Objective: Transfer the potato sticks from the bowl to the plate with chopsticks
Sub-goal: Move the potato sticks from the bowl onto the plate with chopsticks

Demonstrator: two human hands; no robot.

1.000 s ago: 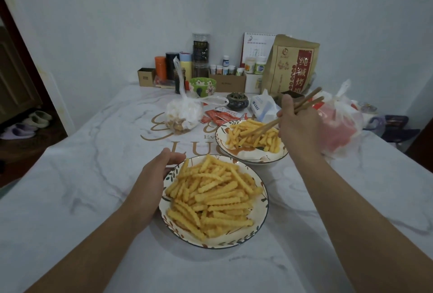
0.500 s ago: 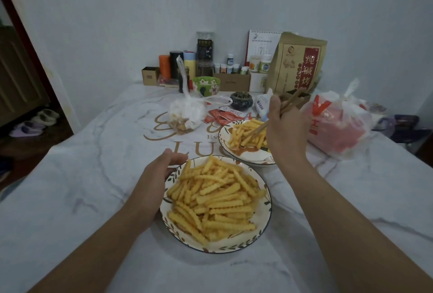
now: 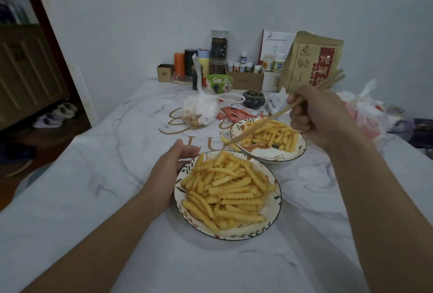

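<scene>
A shallow floral plate (image 3: 270,224) piled with crinkle-cut potato sticks (image 3: 229,194) sits close in front of me. Behind it to the right stands a deeper bowl (image 3: 264,152) with a smaller heap of potato sticks (image 3: 274,135). My right hand (image 3: 318,116) grips wooden chopsticks (image 3: 264,121) that slant down to the left. Their tips pinch one potato stick (image 3: 224,139) just outside the bowl's left rim, above the table. My left hand (image 3: 168,175) clasps the plate's left rim, thumb along the edge.
A knotted plastic bag of snacks (image 3: 199,112), red sachets (image 3: 234,113), a dark small pot (image 3: 254,98) and a green bowl (image 3: 220,81) lie behind the dishes. Bottles, boxes and a brown paper bag (image 3: 311,62) line the wall. A red-filled plastic bag (image 3: 365,116) sits right.
The chopsticks were down in the bowl's potato sticks; now they have risen and swung left with one stick pinched at the tips. My left hand stays on the plate.
</scene>
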